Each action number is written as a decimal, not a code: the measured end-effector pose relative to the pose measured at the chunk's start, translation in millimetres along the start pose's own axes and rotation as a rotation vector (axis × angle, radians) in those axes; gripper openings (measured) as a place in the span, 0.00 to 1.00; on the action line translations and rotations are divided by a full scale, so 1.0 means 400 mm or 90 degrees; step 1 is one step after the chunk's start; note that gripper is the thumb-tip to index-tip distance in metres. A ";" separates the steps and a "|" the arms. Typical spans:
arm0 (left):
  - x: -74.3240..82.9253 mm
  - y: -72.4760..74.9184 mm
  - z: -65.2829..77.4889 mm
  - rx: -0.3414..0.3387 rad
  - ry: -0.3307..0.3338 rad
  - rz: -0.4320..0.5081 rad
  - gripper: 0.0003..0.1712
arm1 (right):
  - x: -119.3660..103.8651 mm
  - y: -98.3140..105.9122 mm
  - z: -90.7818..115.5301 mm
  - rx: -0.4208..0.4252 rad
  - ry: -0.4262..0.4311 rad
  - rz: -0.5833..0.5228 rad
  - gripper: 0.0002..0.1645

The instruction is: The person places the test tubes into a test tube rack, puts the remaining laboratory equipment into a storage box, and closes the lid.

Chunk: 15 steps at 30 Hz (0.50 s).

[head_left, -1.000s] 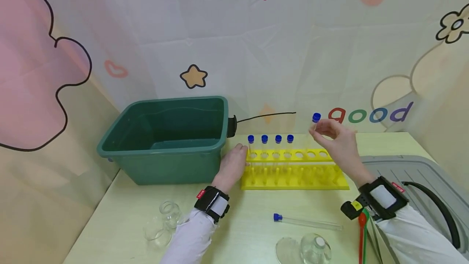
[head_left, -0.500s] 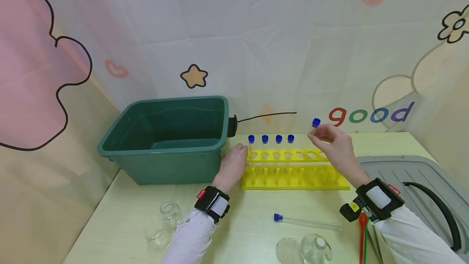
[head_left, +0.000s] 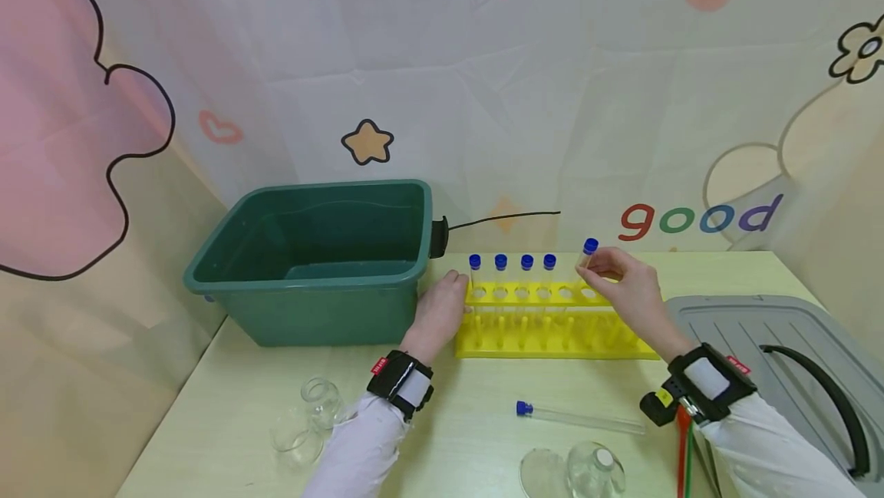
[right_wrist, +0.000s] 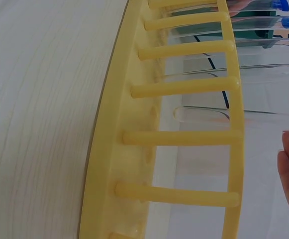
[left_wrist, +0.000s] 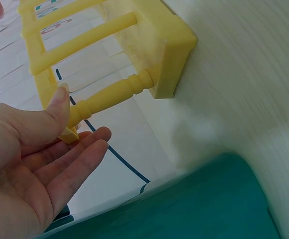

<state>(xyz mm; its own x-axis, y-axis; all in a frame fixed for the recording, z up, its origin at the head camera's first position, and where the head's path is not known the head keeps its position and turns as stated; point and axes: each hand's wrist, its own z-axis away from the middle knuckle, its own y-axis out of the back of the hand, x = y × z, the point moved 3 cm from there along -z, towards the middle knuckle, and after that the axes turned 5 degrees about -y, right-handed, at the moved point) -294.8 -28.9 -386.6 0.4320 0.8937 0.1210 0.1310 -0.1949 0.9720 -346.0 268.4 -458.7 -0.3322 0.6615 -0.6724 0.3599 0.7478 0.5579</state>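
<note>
My right hand (head_left: 625, 279) pinches a clear test tube (head_left: 585, 257) with a blue cap near its top, upright and slightly tilted over the yellow test tube rack (head_left: 545, 351). In the right wrist view, this tube's round bottom (right_wrist: 181, 114) shows past the rack's upper bar, short of its base. Several blue-capped test tubes (head_left: 500, 262) stand in the rack's left holes. At the rack's left end, my left hand (head_left: 440, 314) holds the corner of the upper bar; in the left wrist view the thumb (left_wrist: 59, 107) lies on the bar with the fingers beneath.
A green bin (head_left: 311, 314) stands close by the left hand. In front lie a capped test tube (head_left: 583, 420), a glass bottle (head_left: 595, 471), a glass disc (head_left: 542, 473) and clear glassware (head_left: 321, 404). A grey lid (head_left: 746, 321) and red and green sticks (head_left: 684, 444) are at right.
My right hand has moved down and a little left with the test tube, bringing its cap closer to the rack. The left hand has stayed on the rack's end.
</note>
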 end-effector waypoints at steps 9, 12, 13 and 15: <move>-0.002 -0.001 -0.001 0.002 -0.001 0.001 0.24 | -0.026 -0.006 0.010 -0.011 0.005 0.007 0.12; -0.003 -0.003 -0.002 0.007 -0.002 0.009 0.24 | -0.030 -0.007 0.014 -0.013 0.001 0.012 0.12; -0.003 -0.003 -0.002 0.009 -0.002 0.012 0.24 | -0.031 -0.007 0.015 -0.014 0.001 0.014 0.12; -0.003 -0.003 -0.002 0.010 -0.003 0.014 0.24 | -0.032 -0.007 0.017 -0.016 0.001 0.015 0.13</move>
<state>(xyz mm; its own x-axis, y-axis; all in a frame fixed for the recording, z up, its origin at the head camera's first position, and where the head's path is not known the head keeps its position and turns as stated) -296.2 -29.5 -387.8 0.4397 0.8870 0.1413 0.1356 -0.2211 0.9658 -336.9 257.4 -454.7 -0.3247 0.6786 -0.6588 0.3460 0.7335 0.5850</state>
